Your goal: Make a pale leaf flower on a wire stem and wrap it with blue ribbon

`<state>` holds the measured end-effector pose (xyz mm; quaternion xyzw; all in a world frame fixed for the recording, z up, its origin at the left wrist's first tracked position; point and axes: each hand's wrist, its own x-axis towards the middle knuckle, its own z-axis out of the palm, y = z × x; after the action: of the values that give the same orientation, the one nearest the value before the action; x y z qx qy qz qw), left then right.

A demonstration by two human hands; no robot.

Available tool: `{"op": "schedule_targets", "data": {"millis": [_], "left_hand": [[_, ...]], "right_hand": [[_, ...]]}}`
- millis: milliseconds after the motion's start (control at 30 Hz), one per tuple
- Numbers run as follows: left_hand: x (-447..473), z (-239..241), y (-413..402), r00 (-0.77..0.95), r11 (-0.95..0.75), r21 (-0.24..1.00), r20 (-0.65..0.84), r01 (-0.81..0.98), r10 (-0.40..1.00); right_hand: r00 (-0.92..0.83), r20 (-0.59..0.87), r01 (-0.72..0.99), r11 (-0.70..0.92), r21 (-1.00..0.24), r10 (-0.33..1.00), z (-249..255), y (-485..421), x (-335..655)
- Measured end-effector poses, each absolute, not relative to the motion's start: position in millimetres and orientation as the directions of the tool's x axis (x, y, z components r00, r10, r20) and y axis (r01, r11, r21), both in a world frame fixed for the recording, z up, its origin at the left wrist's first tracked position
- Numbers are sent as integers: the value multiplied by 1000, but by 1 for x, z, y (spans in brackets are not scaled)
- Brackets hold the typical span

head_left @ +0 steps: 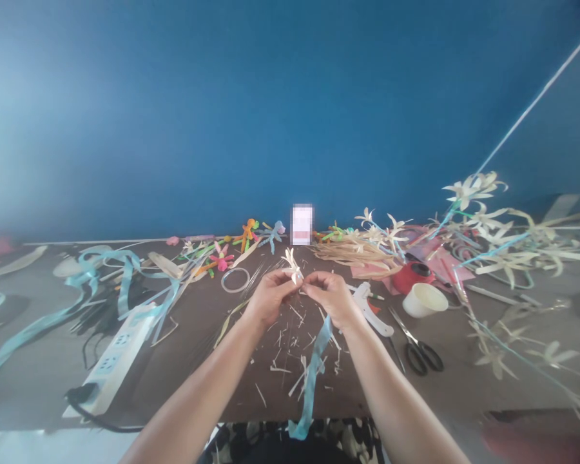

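My left hand (270, 295) and my right hand (329, 293) meet above the middle of a dark table (183, 361). Both pinch a small pale leaf flower (292, 263), whose petals stick up between the fingertips. A light blue ribbon (312, 374) hangs down from under my right hand and runs over the table's near edge. Pale cut scraps (290, 351) lie scattered on the table below the hands.
A white power strip (118, 351) lies at the left among blue ribbons (101, 270). Black scissors (418, 348), a white glue gun (370, 309), a cream cup (423, 299) and a red tape roll (413, 276) sit right. Leaf flowers (493, 225) fill the far right; pipe-cleaner figures (249, 235) stand behind.
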<state>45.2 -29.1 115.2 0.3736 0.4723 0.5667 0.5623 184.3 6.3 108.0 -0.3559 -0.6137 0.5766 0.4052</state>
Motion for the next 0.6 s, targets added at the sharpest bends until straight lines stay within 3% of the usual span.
{"op": "schedule_targets", "data": {"millis": [233, 600], "left_hand": [[40, 113, -27, -34, 53, 998, -55, -42, 998], [39, 107, -22, 2, 135, 983, -136, -128, 991]], "right_hand": [[-425, 76, -7, 80, -997, 902, 95, 12, 188], [-462, 143, 55, 189, -980, 875, 93, 22, 192]]}}
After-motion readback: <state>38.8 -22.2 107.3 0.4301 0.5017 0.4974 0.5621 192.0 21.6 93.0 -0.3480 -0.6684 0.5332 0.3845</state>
